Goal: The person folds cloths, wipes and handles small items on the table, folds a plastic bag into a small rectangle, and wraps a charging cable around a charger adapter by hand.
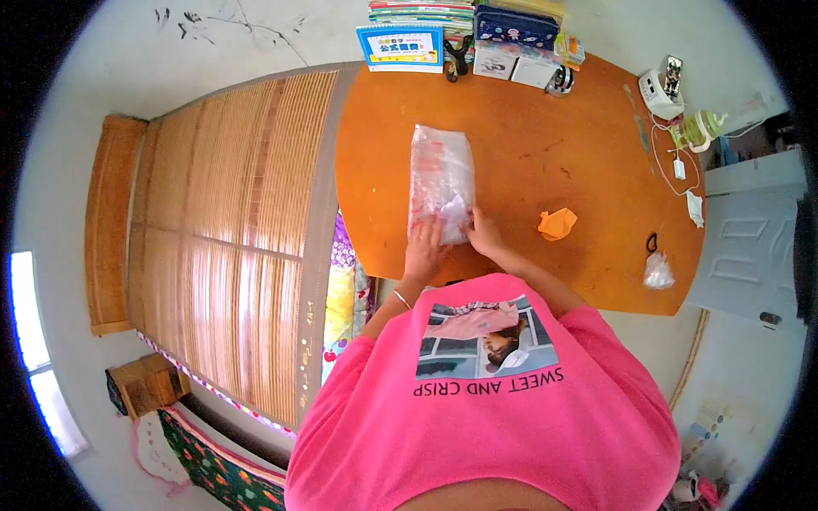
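A clear plastic bag [441,170] with faint red print lies flattened lengthwise on the orange-brown table [511,111]. Its surface is wrinkled and shiny, with a whiter crumpled patch near the lower end. My left hand [424,247] rests on the bag's near end, fingers stretched out over the plastic. At the bag's lower right edge, my right hand [484,232] has its fingers bent together on the plastic. To the right of both hands sits a crumpled orange piece of paper [557,224].
Books [422,13], a blue-and-white desk calendar [400,48] and boxes [514,66] line the table's back. A white device [660,95], cable and green bottle [699,130] stand at the right. A small clear bag [658,271] lies near the right front edge. A bamboo-matted bed [230,238] adjoins on the left.
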`<state>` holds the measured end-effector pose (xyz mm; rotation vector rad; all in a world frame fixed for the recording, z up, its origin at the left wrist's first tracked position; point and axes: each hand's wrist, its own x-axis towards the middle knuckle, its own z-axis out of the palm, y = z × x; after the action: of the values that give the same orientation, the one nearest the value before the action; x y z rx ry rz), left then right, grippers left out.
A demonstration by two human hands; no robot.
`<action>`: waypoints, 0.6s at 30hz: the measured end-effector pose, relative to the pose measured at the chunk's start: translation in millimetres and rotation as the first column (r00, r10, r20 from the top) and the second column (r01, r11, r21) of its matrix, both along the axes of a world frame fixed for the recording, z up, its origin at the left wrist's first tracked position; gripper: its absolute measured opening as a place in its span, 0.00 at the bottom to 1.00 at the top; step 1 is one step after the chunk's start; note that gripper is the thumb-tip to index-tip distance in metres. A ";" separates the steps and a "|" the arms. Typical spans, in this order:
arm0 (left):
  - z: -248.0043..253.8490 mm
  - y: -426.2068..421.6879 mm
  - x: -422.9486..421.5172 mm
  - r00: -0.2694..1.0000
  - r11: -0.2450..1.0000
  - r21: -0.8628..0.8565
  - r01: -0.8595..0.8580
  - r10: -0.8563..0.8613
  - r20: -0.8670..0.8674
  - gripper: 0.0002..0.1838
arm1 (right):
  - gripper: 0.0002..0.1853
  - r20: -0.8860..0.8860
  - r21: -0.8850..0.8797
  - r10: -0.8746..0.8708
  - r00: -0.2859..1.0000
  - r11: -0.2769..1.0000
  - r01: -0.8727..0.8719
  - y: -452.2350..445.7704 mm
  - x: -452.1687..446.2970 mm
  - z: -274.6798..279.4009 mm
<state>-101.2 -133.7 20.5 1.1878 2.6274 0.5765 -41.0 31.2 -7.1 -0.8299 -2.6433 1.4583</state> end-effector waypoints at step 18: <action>-23.1 13.7 0.3 0.978 0.973 -0.096 0.208 -0.209 -0.001 0.23 | 0.19 -0.022 0.731 0.591 0.806 0.559 -0.390 6.3 13.6 19.8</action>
<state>-100.9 -120.1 -2.6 1.4168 2.4659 0.4021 -27.4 37.5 12.7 0.2090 -2.9377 0.3756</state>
